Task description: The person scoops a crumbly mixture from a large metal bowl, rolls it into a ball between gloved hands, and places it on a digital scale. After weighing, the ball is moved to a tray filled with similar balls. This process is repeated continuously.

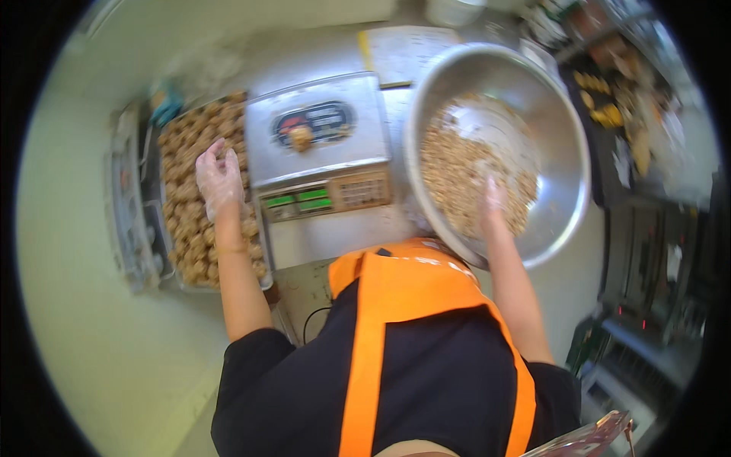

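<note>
My left hand (220, 181), in a clear plastic glove, hovers over or touches a tray of brown, lumpy balls (192, 240) on the left. Its fingers are slightly bent and apart, with nothing visible between them. My right hand (493, 196), also gloved, reaches into a large steel bowl (567, 145) on the right. Its blurred fingers are at a crumbly light-brown mixture (455, 164), and whether they grip any of it is unclear. Between my hands stands a digital scale (270, 164) with a lit green display. A single ball (300, 138) rests on its steel plate.
A sheet of paper with a yellow edge (400, 53) lies behind the scale. Part of a white tub (454, 11) shows at the back. Clear plastic containers (128, 206) stand left of the tray. Dark shelving with various goods (609, 114) is on the right.
</note>
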Available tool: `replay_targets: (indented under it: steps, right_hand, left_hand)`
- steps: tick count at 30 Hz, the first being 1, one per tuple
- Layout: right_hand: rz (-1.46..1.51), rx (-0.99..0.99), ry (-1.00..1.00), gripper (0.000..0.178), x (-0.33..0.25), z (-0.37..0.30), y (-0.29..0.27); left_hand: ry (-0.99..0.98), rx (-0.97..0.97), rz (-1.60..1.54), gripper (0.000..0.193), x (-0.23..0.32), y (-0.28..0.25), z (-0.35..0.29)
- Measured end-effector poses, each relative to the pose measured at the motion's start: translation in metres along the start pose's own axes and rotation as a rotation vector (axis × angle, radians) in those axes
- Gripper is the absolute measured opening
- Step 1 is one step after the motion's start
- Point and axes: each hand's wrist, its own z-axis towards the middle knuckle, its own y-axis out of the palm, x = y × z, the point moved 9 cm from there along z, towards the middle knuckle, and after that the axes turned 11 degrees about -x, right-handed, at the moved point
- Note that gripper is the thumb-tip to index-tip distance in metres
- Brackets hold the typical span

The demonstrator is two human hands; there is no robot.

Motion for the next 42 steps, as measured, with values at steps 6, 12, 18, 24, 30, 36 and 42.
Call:
replay_targets:
  steps: [6, 12, 18, 24, 30, 36, 42]
  right_hand:
    - [0.848, -0.411, 0.272, 0.058, -0.052, -0.041, 0.043]
    - [1.134, -0.628, 0.196, 0.04, -0.084, -0.067, 0.037]
    - [1.24, -0.479, 0.215, 0.033, -0.074, -0.063, 0.021]
    - [1.129, -0.26, 0.212, 0.026, -0.043, -0.044, 0.018]
    - [1.16, -0.217, 0.287, 0.022, -0.029, -0.046, 0.025]
    - [1.403, -0.474, 0.337, 0.025, -0.034, -0.046, 0.033]
    - [1.351, -0.653, 0.427, 0.033, -0.044, -0.06, 0.034]
  left_hand:
    - [0.565, -0.58, -0.428, 0.031, 0.261, 0.131, -0.105]
    - [0.966, -0.689, -0.498, 0.05, 0.37, 0.205, -0.187]
    - [0.98, -0.685, -0.404, 0.043, 0.395, 0.218, -0.206]
    - [0.914, -0.576, -0.401, 0.028, 0.392, 0.233, -0.224]
    - [0.941, -0.585, -0.39, 0.03, 0.39, 0.237, -0.238]
    - [0.877, -0.476, -0.36, 0.045, 0.389, 0.23, -0.225]
    - [1.141, -0.544, -0.023, 0.057, 0.411, 0.22, -0.231]
